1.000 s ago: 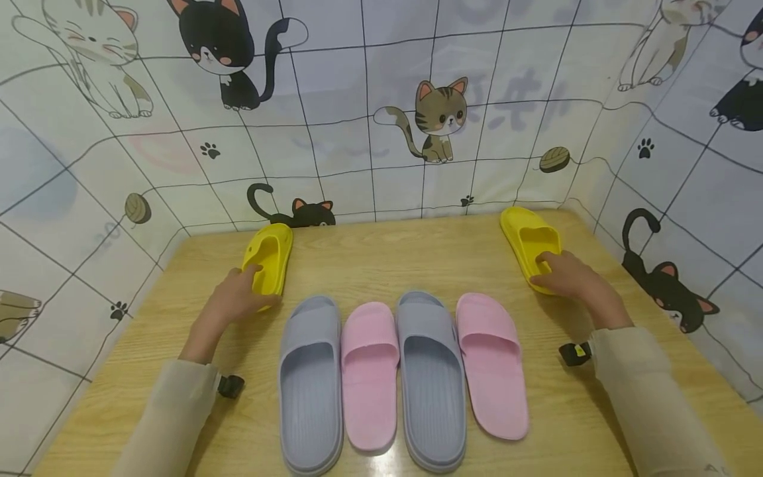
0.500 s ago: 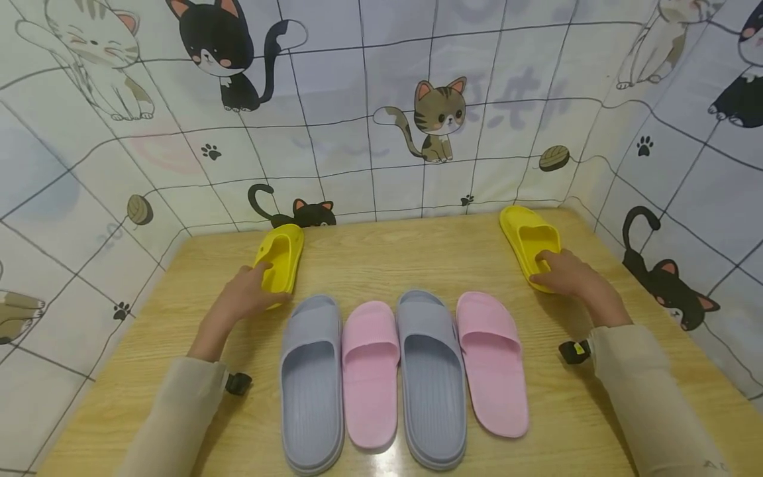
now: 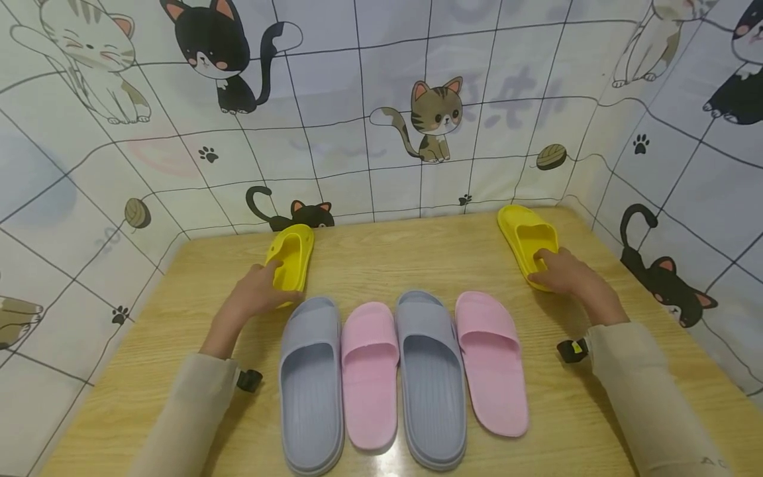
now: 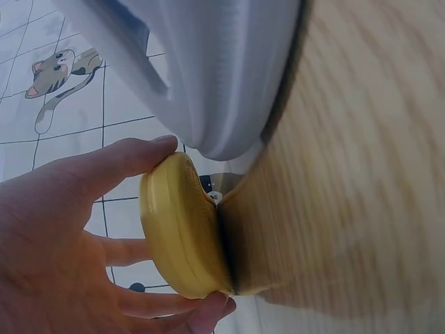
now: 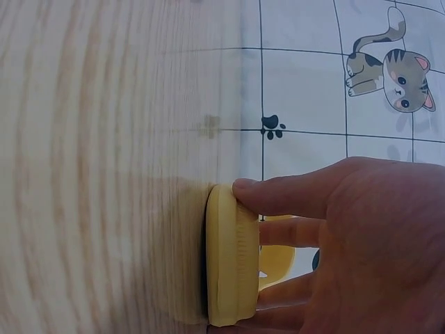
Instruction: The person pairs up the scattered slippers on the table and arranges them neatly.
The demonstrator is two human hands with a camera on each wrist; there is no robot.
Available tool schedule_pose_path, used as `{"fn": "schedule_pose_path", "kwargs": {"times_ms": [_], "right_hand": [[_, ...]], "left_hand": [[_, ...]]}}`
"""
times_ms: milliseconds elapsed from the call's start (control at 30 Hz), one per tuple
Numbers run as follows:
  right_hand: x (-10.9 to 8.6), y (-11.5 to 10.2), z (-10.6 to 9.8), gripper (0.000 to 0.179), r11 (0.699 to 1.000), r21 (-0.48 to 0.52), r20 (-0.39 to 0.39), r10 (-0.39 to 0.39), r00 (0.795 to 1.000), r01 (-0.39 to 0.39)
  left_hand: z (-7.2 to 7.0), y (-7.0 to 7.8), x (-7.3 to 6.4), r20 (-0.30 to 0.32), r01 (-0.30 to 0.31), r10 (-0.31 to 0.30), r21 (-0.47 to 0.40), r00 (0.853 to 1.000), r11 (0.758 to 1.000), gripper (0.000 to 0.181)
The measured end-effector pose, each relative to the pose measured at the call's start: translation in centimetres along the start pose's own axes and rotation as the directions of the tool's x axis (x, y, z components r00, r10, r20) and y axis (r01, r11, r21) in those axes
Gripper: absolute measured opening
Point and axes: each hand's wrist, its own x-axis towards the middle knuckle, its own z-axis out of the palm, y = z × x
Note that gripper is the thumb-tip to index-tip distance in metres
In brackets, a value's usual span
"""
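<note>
Yellow clog (image 3: pixel 291 265): left grip (image 3: pixel 256 291) pinches its heel. Second yellow clog (image 3: pixel 527 240), well apart: right grip (image 3: pixel 565 273) pinches its heel.

Two yellow clogs (image 3: pixel 527 236), two grey slippers (image 3: pixel 312 391), two pink slippers (image 3: pixel 369 384).

This is a homely-looking nook, though whether it belongs to a home, a shop or a set-up booth cannot be told. A pale wood-grain tabletop (image 3: pixel 369 255) is bounded at the far, left and right sides by a white wall covering (image 3: pixel 336 156) printed with thin dark grid lines, cartoon cats (image 3: pixel 438 122), black paw prints (image 3: pixel 208 154) and olive yarn balls (image 3: pixel 551 157). Household footwear adds to that look: grey ribbed slip-on slippers (image 3: pixel 311 397), plain pink slip-on slippers (image 3: pixel 369 397) and bright yellow moulded clogs (image 3: pixel 529 232).
</note>
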Motion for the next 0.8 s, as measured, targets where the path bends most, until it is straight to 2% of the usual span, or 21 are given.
{"fn": "schedule_pose_path", "kwargs": {"times_ms": [467, 800], "right_hand": [[0.1, 0.2, 0.1, 0.068, 1.0, 0.009, 0.009, -0.001, 1.0, 0.001], [0.2, 0.1, 0.1, 0.067, 1.0, -0.009, -0.003, -0.022, 1.0, 0.022]], "left_hand": [[0.4, 0.8, 0.2, -0.004, 0.0, 0.0, -0.017, 1.0, 1.0, 0.101], [0.5, 1.8, 0.5, -0.014, -0.043, 0.043, -0.003, 0.999, 0.999, 0.1]]}}
